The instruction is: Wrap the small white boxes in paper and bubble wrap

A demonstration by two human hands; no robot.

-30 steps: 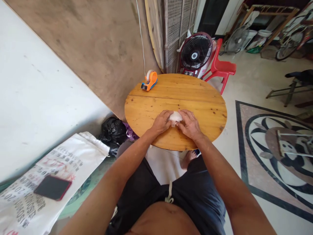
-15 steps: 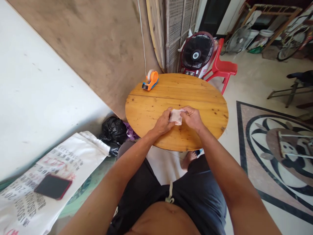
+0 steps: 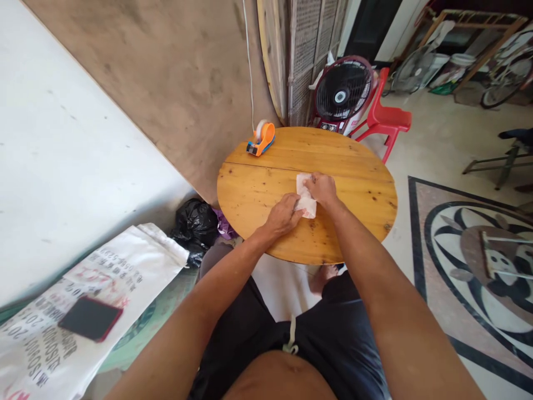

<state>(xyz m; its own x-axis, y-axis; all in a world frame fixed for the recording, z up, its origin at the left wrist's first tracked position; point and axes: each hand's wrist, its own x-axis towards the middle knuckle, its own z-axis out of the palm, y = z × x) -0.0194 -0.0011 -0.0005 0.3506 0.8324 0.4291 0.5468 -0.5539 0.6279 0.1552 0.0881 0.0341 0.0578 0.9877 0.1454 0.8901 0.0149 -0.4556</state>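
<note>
Holding a white sheet (image 3: pixel 306 205); sack (image 3: pixel 139 253) reads "ISO9001".

- Beneath your left hand (image 3: pixel 284 215) and right hand (image 3: pixel 321 188), you have a rounded wooden table (image 3: pixel 368 183), a seam crossing its top just beyond them.
- Well left of your left hand, you see a white wall (image 3: pixel 62 139) meeting a brown, stained board (image 3: pixel 175 83) along a slanting edge.
- Beyond your right hand, you find a woven panel (image 3: pixel 306 58), a dark red fan (image 3: pixel 345 91) and a red chair (image 3: pixel 389 118).
- Right of that hand, your pale floor (image 3: pixel 437 133) carries a black-bordered panda design (image 3: pixel 452 241).
- Farther past it, you have a bicycle (image 3: pixel 502 89) in dimmer light.
</note>
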